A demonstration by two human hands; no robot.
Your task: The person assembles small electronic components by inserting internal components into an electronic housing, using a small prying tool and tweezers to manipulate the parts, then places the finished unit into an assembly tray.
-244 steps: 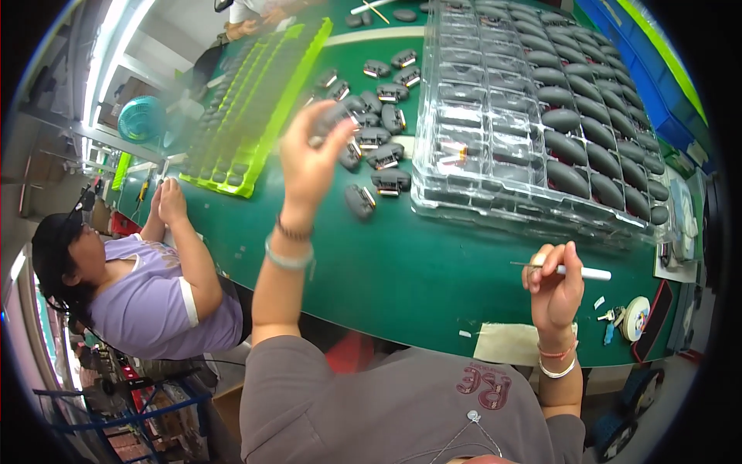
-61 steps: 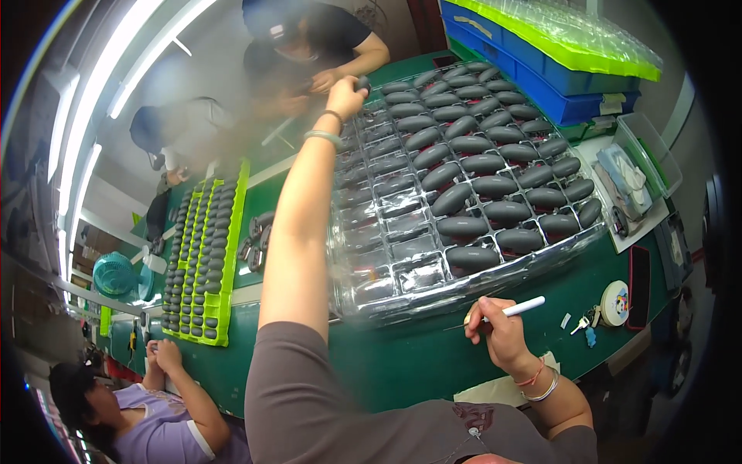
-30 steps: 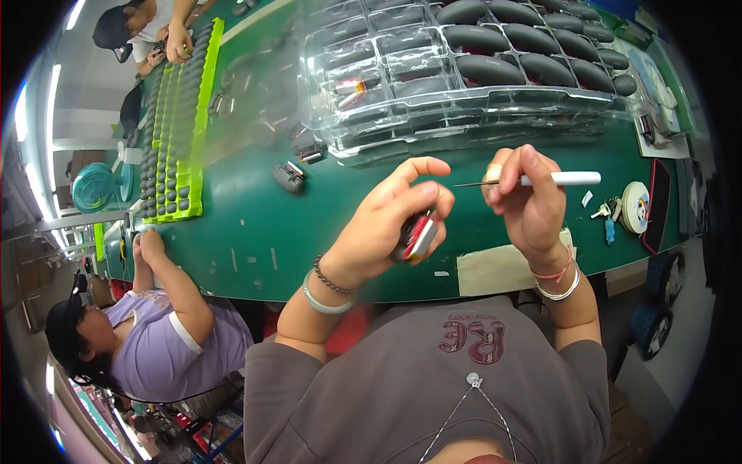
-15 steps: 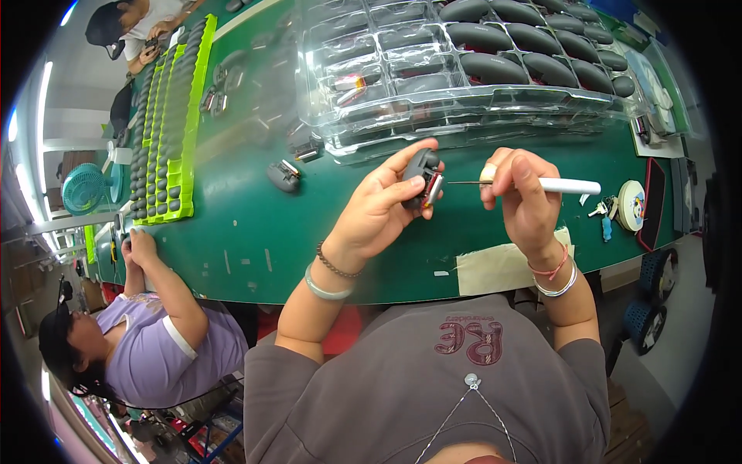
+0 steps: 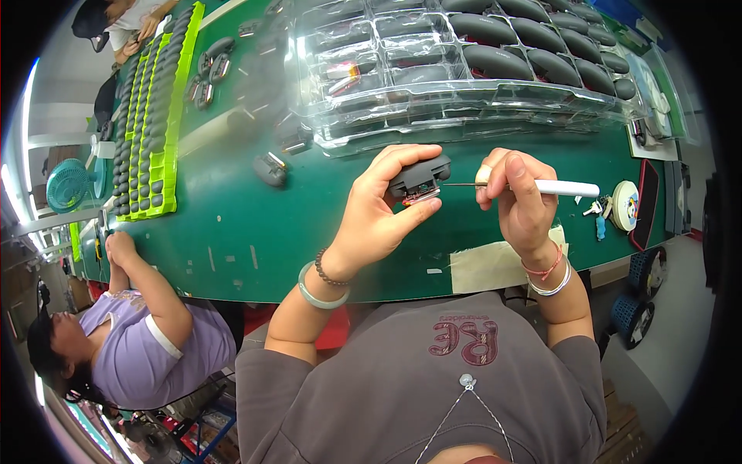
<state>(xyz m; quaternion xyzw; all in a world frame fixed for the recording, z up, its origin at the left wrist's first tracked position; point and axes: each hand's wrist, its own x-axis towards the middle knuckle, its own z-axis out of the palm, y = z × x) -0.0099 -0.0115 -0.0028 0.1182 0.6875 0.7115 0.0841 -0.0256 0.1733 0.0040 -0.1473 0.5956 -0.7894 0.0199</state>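
Observation:
My left hand (image 5: 384, 203) is closed round a small dark grey plastic housing (image 5: 421, 175), with fingers over its top and the thumb below. Electronic parts and a red-and-silver piece show along its lower side. Pinched in the fingers of my right hand (image 5: 519, 193) is a slim white-handled tool (image 5: 568, 188) with a thin metal shaft. That shaft points left, its tip at or very close to the housing's right side; contact cannot be made out. A similar dark housing (image 5: 270, 169) lies on the green table (image 5: 232, 247), left of my hands.
Stacked clear plastic trays (image 5: 464, 91) hold dark rounded housings at the back. Leftward stands a lime-green rack (image 5: 165, 166) of dark pieces. A cloth (image 5: 495, 267) lies near the front edge, and a round white object (image 5: 627, 205) beside keys sits rightward. A co-worker (image 5: 147, 332) sits at left.
My left hand has turned the housing from upright to roughly level, moving its thumb underneath. My right hand keeps the tool in nearly the same place. The whole view has shifted slightly.

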